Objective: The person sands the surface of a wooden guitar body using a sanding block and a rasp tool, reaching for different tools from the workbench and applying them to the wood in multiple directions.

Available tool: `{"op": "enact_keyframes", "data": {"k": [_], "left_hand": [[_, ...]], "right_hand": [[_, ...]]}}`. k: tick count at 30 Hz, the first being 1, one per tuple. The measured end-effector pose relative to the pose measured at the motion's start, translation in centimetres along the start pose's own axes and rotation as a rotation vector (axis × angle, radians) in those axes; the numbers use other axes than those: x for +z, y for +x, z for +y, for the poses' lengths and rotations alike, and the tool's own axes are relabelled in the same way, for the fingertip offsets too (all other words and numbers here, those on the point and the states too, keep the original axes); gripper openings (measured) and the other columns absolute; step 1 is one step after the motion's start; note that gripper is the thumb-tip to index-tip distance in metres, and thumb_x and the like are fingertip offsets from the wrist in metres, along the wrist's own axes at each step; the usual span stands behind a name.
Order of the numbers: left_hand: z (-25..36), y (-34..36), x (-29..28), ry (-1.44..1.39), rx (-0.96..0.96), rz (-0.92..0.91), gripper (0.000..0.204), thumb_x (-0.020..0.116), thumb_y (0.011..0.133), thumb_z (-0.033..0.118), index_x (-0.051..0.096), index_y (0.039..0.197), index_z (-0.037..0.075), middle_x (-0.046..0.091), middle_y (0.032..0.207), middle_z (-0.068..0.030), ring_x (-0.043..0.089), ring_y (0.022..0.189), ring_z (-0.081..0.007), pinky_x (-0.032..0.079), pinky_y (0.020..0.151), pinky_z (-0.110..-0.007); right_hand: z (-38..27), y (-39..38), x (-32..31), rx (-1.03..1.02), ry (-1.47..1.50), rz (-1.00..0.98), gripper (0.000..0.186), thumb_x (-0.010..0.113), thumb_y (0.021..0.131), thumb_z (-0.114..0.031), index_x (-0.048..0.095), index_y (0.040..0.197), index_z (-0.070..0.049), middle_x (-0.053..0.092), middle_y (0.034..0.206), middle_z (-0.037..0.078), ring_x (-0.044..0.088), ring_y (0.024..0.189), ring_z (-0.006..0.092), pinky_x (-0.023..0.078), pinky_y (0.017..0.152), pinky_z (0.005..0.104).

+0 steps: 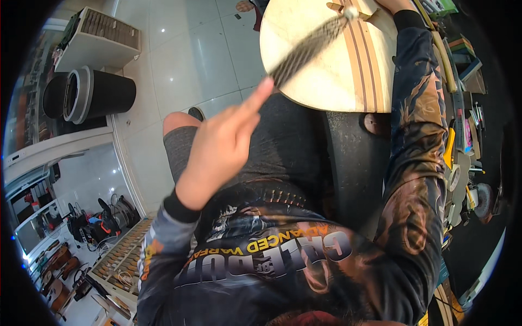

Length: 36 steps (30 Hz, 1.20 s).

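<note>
On my feed, left hand (218, 140) touches a long, dark-grey, cross-hatched file (311, 50), angled across a pale, brown-striped wooden slab (326, 79) from its lower-left edge; right hand (396, 5) cropped; can't tell if either grip's closed.

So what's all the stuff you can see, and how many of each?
Rounded pale wooden board with brown stripes: one, cream, top right
Long dark textured tool: one, grey-black, across the board
Cylindrical black bin: one, black, upper left
Brown wooden guitars: several, brown, lower left
Glossy tiled floor: one, pale grey, upper left
Small bench items: too many to count, multicoloured, right
Left hand: one, bare, fingers at the tool's lower end
Right hand: one, bare, partly cut off, top
</note>
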<state>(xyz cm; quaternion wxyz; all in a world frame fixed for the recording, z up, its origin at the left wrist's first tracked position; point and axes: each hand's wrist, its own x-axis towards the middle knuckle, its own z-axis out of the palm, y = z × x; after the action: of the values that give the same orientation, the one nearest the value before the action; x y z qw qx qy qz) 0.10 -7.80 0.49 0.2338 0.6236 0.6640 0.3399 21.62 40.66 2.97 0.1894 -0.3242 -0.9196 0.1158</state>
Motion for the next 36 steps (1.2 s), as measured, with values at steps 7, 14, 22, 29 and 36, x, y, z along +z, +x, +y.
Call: {"op": "enact_keyframes", "data": {"k": [7,14,22,29,36], "left_hand": [[-0.1,-3.5,0.2,-0.061,-0.011,-0.004,0.071,0.07,0.104,0.004,0.055,0.171,0.025,0.068,0.083,-0.0193,0.07,0.074,-0.0408,0.057,0.073,-0.052],[-0.8,2.7,-0.9,-0.017,-0.005,0.033,0.073,0.071,0.105,0.005,0.052,0.172,0.025,0.069,0.081,-0.0191,0.07,0.075,-0.0409,0.057,0.074,-0.053],[-1.0,-4.8,-1.6,0.032,-0.081,-0.013,0.076,0.073,0.1,0.003,0.055,0.171,0.026,0.067,0.079,-0.0169,0.069,0.069,-0.0384,0.057,0.067,-0.052],[-2.1,4.3,-2.4,0.03,0.004,0.019,0.074,0.07,0.106,0.008,0.05,0.173,0.029,0.067,0.079,-0.0152,0.069,0.069,-0.0374,0.056,0.066,-0.053],[-2.4,0.6,-2.5,0.044,0.056,-0.001,0.075,0.072,0.106,0.012,0.049,0.174,0.031,0.061,0.076,-0.0129,0.066,0.063,-0.0361,0.055,0.062,-0.051]], "right_hand": [[0.3,-1.1,0.1,-0.103,-0.042,0.073,0.029,0.06,0.115,-0.02,0.075,0.125,0.003,0.076,0.125,0.023,0.069,0.124,0.0407,0.053,0.109,0.0469],[1.3,-0.5,0.5,-0.143,-0.032,0.061,0.028,0.059,0.114,-0.019,0.074,0.123,0.003,0.074,0.12,0.024,0.068,0.121,0.0412,0.053,0.107,0.0453],[-0.9,-0.9,0.3,-0.063,0.028,0.04,0.025,0.058,0.114,-0.015,0.072,0.121,0.005,0.073,0.118,0.024,0.068,0.117,0.0403,0.052,0.103,0.0449],[-1.3,-1.5,0.1,-0.05,0.04,0.032,0.024,0.058,0.115,-0.015,0.069,0.119,0.005,0.068,0.116,0.023,0.065,0.114,0.0394,0.051,0.103,0.0453],[-3.1,-2.4,-0.8,0.036,0.047,0.007,0.024,0.059,0.116,-0.019,0.068,0.116,0.004,0.068,0.113,0.021,0.064,0.113,0.0376,0.05,0.102,0.0458]]}}
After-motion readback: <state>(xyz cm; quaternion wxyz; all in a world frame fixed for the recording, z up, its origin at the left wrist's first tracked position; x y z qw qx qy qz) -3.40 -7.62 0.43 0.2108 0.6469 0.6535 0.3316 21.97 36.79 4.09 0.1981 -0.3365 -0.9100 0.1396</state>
